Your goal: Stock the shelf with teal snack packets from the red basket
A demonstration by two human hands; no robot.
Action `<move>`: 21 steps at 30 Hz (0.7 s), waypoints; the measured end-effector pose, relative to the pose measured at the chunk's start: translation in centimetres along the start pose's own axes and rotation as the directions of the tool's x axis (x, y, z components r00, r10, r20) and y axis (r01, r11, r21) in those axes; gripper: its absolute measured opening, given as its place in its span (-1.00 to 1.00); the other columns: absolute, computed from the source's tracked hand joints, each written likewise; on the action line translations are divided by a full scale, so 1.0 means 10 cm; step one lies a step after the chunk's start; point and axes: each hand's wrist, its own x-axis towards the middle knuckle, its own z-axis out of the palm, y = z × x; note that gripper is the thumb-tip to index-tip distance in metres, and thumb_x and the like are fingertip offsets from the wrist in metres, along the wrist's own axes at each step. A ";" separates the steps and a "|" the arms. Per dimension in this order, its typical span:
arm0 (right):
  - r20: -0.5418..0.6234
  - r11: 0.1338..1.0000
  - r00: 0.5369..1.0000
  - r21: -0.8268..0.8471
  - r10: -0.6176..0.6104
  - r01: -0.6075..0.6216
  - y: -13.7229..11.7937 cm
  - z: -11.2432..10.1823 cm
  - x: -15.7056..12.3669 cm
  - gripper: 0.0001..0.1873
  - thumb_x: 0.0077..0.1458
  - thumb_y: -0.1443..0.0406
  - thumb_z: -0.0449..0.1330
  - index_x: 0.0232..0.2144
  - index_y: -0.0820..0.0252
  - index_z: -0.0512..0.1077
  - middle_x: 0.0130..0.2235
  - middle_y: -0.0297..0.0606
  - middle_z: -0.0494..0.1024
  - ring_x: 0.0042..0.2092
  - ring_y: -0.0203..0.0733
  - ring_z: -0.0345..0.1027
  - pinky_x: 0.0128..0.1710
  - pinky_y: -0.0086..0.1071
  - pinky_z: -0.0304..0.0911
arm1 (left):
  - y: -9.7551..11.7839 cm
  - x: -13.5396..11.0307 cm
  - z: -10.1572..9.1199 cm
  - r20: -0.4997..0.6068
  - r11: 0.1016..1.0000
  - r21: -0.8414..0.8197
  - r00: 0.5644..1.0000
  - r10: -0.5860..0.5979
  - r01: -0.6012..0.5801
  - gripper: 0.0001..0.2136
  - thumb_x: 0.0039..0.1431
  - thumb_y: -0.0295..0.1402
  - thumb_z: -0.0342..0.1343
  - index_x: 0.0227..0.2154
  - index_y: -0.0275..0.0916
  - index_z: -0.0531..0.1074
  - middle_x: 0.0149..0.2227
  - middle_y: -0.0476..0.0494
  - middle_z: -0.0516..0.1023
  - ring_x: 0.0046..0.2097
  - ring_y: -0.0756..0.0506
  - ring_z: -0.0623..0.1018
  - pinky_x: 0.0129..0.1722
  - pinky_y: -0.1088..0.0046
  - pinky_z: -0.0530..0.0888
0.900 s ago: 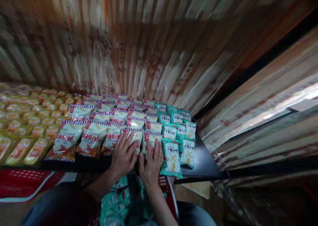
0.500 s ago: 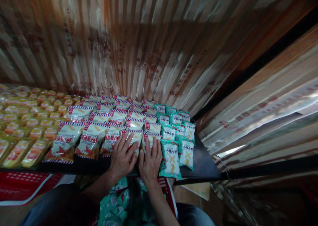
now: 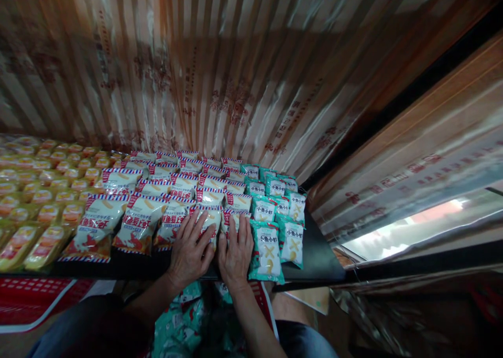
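Both hands rest on the front row of white snack bags with red-and-blue striped edges. My left hand (image 3: pixel 192 250) lies on a snack bag (image 3: pixel 211 221), its fingers stretched out and slightly spread. Close beside it, my right hand (image 3: pixel 236 253) is laid flat on another striped snack bag (image 3: pixel 231 212), partly hiding it. More striped bags (image 3: pixel 139 221) stand in rows to the left and behind. Right of my right hand are rows of green-and-white snack packets (image 3: pixel 266 250).
Yellow wrapped cakes (image 3: pixel 49 242) fill the left of the black shelf (image 3: pixel 318 258). Patterned curtain sheeting (image 3: pixel 236 59) hangs behind. Below are a red basket (image 3: pixel 35 300) and several green packets (image 3: pixel 176 321) by my legs. A black bar (image 3: pixel 401 98) slants at the right.
My hands stay on the same bags with hardly any movement. The view has shifted slightly, and the gap in the sheeting at the right looks wider.
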 end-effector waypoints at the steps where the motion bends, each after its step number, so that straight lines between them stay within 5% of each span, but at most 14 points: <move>1: 0.002 1.000 1.000 0.003 -0.003 0.003 0.00 0.00 0.00 -0.45 0.23 0.27 -0.02 0.25 0.15 0.04 0.31 -0.05 0.01 0.33 0.07 -0.21 0.15 0.07 0.06 | 0.00 0.00 0.00 -0.004 1.000 0.003 1.000 -0.002 0.002 -0.65 0.13 -0.41 0.04 0.01 -0.26 0.38 0.21 -0.37 0.25 0.30 -0.34 0.10 0.18 -0.09 0.17; 12: 0.014 0.999 1.000 0.033 -0.021 0.020 0.02 -0.08 -0.08 -0.40 0.25 0.32 -0.07 0.30 0.10 -0.10 0.35 -0.08 -0.15 0.34 0.08 -0.28 0.17 0.10 0.02 | 0.16 0.01 -0.01 -0.005 0.999 0.036 1.000 0.010 -0.010 -0.61 0.14 -0.40 0.04 0.06 -0.24 0.36 0.21 -0.34 0.27 0.30 -0.33 0.09 0.19 -0.08 0.15; 21: -0.006 0.997 1.000 0.072 -0.017 0.017 0.10 -0.14 -0.18 -0.42 0.27 0.31 -0.13 0.30 0.10 -0.12 0.33 -0.05 -0.06 0.33 0.03 -0.21 0.17 0.08 0.03 | 0.33 0.03 0.05 0.001 0.998 0.046 0.999 0.035 -0.035 -0.62 0.18 -0.39 -0.03 0.07 -0.29 0.33 0.22 -0.37 0.25 0.32 -0.29 0.05 0.21 -0.02 0.15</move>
